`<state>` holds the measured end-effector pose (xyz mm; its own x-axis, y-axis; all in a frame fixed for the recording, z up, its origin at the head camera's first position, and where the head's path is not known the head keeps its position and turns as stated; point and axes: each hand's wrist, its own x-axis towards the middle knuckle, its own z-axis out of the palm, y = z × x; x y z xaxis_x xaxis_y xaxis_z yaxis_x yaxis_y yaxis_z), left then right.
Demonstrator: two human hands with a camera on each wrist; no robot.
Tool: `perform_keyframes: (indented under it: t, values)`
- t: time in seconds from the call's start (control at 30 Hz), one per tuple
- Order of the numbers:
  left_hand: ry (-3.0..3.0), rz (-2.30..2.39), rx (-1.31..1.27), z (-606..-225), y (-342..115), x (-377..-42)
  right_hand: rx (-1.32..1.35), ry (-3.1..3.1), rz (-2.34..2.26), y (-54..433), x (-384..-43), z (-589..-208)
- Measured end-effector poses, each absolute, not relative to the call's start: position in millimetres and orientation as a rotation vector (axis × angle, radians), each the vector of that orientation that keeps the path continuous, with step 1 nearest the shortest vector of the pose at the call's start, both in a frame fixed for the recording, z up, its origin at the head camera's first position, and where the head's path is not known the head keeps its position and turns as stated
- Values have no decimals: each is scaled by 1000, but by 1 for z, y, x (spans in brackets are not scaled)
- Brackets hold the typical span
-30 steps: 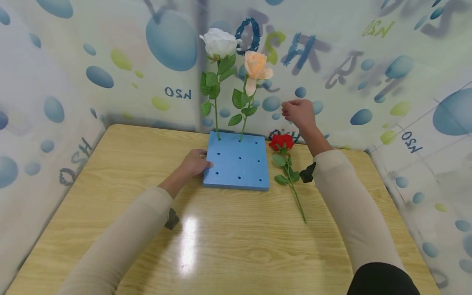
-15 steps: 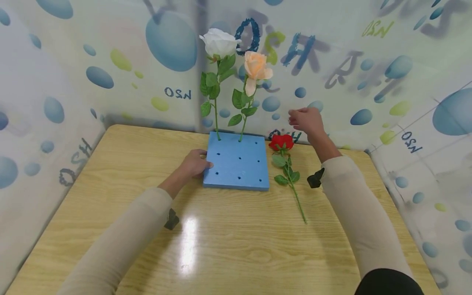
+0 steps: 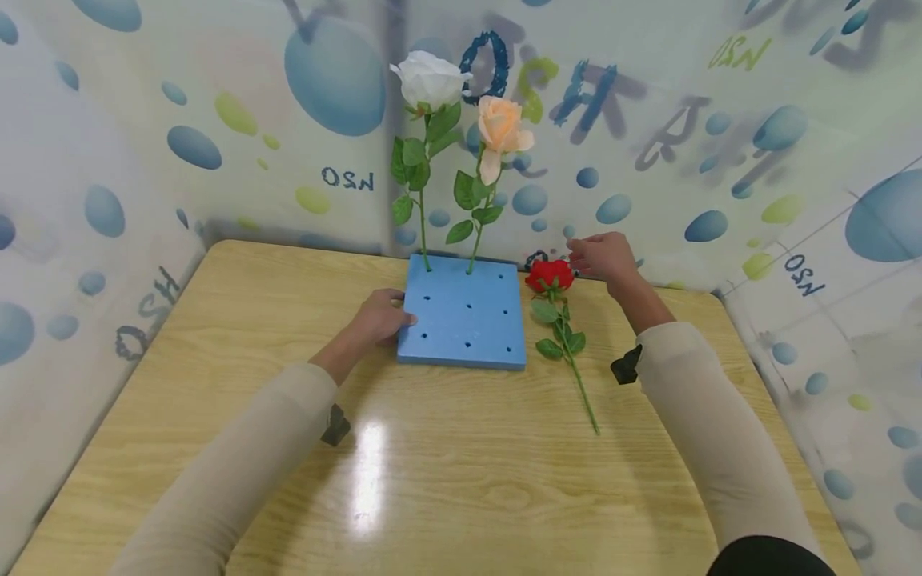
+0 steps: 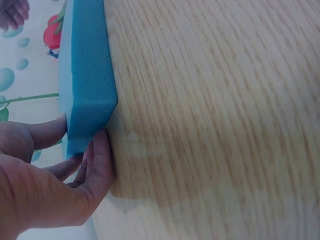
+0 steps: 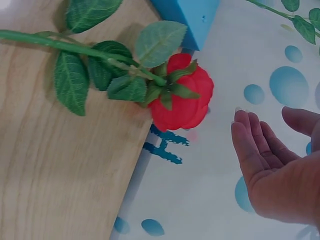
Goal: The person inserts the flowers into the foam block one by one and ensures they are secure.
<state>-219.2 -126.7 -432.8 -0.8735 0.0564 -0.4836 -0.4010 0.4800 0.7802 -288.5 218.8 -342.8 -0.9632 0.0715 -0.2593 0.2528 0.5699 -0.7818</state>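
Head: red rose (image 3: 550, 275) near right hand (image 3: 603, 256)

The block (image 3: 448, 322) looks matt, perhaps foam; table (image 3: 490, 464) glossy.

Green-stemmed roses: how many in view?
3: one white rose and one peach rose stand in the blue square foam board; one red rose lies on the wooden table.

Your sleeves (image 3: 234, 464), plain beige; cuff devices (image 3: 335, 426), black. Your board (image 3: 461, 324), light blue with rows of dark dots. Lying rose (image 3: 551, 275) before you, red; tall rose (image 3: 430, 82), white; shorter rose (image 3: 502, 126), pale peach; all three green in stem and leaf. Your table (image 3: 475, 496), yellowish-tan wood grain. Wall (image 3: 238, 48) facing you, whitish, printed with ovals and letters in blue and lime.
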Motion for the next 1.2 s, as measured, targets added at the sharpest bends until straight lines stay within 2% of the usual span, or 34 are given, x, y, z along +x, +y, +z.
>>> perform_keyframes:
  t: [1.2]
  values:
    - [2297,1370,-280,-433,-125,-219,229,2455,-1019,241,-268,-408]
